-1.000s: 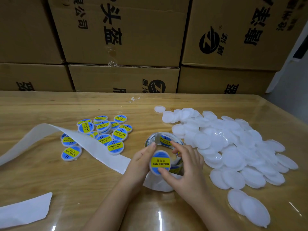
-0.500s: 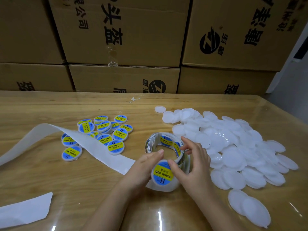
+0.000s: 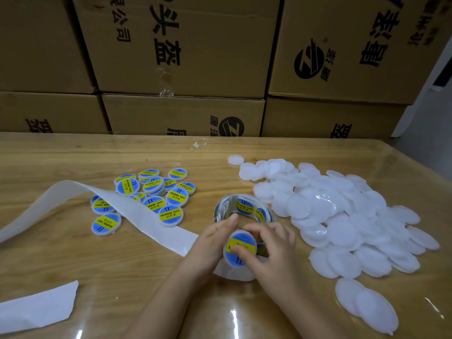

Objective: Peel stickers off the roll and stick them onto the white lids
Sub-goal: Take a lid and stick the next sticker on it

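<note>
Nearest, a torn paper scrap (image 3: pixel 36 307) lies on the wooden table (image 3: pixel 73 260) at the left. Just above the table's middle, the left hand (image 3: pixel 210 241) curls round the left edge of a lid (image 3: pixel 224 251), while the right hand (image 3: pixel 271 250) grips its other side, thumb pressed on the blue-and-yellow sticker (image 3: pixel 244 240). Just behind stands the sticker roll (image 3: pixel 244 207), its bare backing strip (image 3: pixel 73 194) trailing left over the labelled lids (image 3: pixel 152 190). Plain white lids (image 3: pixel 342 216) are heaped to the right. Cardboard boxes (image 3: pixel 183 57) are stacked behind.

Printed cardboard boxes (image 3: pixel 208 45) stand stacked behind the wooden table (image 3: pixel 61 155)
</note>
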Tool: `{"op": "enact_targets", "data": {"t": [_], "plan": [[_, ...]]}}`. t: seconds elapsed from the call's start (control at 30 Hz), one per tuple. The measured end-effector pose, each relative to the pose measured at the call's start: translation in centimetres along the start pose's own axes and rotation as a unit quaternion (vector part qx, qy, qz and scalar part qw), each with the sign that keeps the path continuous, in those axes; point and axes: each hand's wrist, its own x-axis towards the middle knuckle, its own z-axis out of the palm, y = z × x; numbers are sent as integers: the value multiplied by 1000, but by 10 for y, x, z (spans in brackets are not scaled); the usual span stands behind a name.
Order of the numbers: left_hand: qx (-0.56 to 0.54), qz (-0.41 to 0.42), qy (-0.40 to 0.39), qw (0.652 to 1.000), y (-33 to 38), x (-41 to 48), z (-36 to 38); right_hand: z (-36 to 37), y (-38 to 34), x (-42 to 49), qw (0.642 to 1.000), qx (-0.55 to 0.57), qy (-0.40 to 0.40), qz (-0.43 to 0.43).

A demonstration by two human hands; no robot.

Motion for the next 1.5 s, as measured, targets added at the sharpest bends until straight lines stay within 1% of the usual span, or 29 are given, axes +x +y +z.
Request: {"op": "enact_targets", "data": {"t": [0.07,0.13,0.2,0.27,0.37,0.43,0.53,0.63,0.7,0.8,0.9,1.0,1.13,1.2,1.3,1.37,1.5], "plan": [[4,-10,-9,1000,-2,0,-2,0,4,0,999,19,20,25],[13,-18,-11,1000,-4,0,-2,0,7,0,999,25,23,32],[9,-22,8,1000,-3,0,-3,1,9,0,999,28,18,23],[-1,-8,33,999,-2,0,-5,1,9,1,999,30,16,17],[-56,13,48,997,-3,3,-9,-1,8,4,999,30,3,16],[-73,20,59,995,-3,4,-11,-2,6,5,999,28,-12,11],[-56,26,73,995,-4,5,-9,-1,3,3,999,24,-35,-5],[6,33,81,996,-6,5,-3,-2,0,1,998,25,-66,1],[49,41,69,996,-5,4,2,-1,-1,-1,997,15,-75,2],[38,44,27,998,-3,3,5,3,0,-2,998,7,-63,1],[51,42,17,998,-2,2,2,4,3,-2,996,47,-29,65],[53,43,0,998,-4,3,1,2,8,-1,996,52,-4,74],[67,70,-39,995,-7,2,1,0,18,3,984,116,33,130],[100,76,-46,991,-8,1,2,0,21,3,980,128,41,145],[160,101,15,982,-9,0,2,2,19,3,986,114,35,114],[170,113,54,977,-11,0,-1,5,17,2,990,105,21,95],[207,125,95,966,-15,0,-11,9,22,0,999,34,-5,32]]}}
